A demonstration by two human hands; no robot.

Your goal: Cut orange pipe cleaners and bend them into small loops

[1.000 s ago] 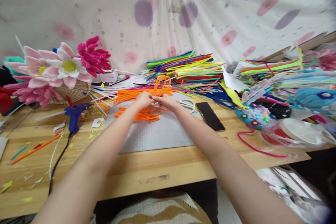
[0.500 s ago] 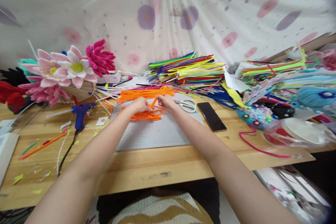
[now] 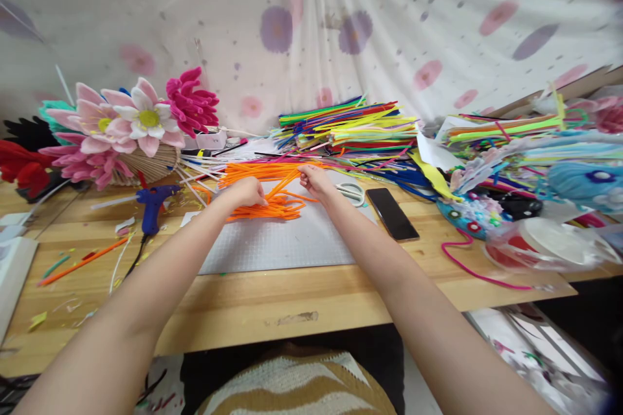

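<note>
the left hand [image 3: 250, 193] and the right hand [image 3: 314, 180] each pinch a doubled orange strip [image 3: 282, 187] between closed fingers, stretched slantwise over the far part of the grey mat [image 3: 277, 246]. just beneath lies a near orange bundle [image 3: 287, 209], its left end partly hidden by the left hand; a far orange bundle [image 3: 243, 173] sits toward the mat's far left corner. the scissors [image 3: 354, 194] show mostly their handles, the rest behind the right hand. the phone [image 3: 392, 214] lies by the mat's right edge. the glue gun's [image 3: 153, 204] cord disappears behind the left forearm, near the worktop's [image 3: 233, 318] left side.
</note>
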